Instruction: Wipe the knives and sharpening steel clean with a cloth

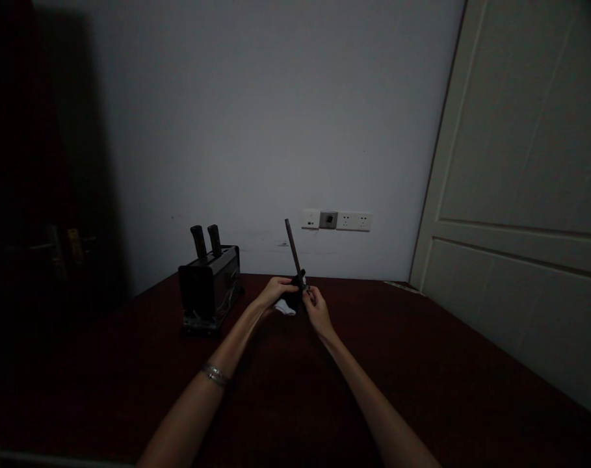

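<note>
My left hand [279, 290] is closed, thumb on top, on a soft black-and-white cloth [285, 308] whose white edge hangs below the fingers. A long thin flat blade-like piece [294, 248], brownish grey, rises from between the hands and leans slightly left. My right hand [317, 308] pinches near the lower end of this piece, close to a small light, shiny part. The hands hide its bottom end, and dim light blurs where cloth and piece meet. Both hands are just above the dark table.
A dark knife block [197, 289] with two black handles [214, 239] stands left of my hands on the dark red table [373, 338]. Wall sockets [354, 221] are behind. A pale panelled door [514, 279] borders the right side.
</note>
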Demonstrator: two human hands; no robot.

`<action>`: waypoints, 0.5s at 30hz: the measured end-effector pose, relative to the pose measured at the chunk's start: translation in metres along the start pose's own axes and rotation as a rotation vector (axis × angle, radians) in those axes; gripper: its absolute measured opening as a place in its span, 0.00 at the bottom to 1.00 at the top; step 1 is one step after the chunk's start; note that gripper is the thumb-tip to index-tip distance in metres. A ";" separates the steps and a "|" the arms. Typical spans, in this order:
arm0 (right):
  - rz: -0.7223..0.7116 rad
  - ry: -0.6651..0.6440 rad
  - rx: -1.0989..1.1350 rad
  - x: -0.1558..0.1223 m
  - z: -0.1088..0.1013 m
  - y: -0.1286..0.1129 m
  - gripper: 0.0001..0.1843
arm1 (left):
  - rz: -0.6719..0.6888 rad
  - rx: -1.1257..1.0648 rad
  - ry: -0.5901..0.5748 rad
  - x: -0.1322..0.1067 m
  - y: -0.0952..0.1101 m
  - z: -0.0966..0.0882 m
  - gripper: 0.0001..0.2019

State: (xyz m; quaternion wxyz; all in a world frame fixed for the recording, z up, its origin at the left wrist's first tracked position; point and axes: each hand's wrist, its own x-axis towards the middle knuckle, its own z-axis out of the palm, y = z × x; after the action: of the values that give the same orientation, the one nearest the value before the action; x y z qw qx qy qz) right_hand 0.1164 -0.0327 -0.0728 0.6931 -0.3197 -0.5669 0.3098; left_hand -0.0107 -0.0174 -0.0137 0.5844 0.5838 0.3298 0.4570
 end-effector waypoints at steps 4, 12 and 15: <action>0.006 -0.003 -0.009 -0.001 -0.001 -0.003 0.16 | -0.040 -0.003 -0.005 0.001 0.003 -0.002 0.05; 0.046 -0.039 0.007 -0.002 0.003 -0.016 0.18 | -0.070 0.033 -0.032 0.001 0.018 -0.005 0.02; 0.065 -0.076 0.029 -0.004 0.004 -0.022 0.19 | -0.081 0.051 -0.063 0.003 0.020 -0.009 0.03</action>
State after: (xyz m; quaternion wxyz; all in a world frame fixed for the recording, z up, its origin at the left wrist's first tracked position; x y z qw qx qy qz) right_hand 0.1136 -0.0486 -0.0571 0.6651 -0.3159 -0.5776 0.3524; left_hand -0.0212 -0.0136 0.0058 0.5974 0.5989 0.3462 0.4057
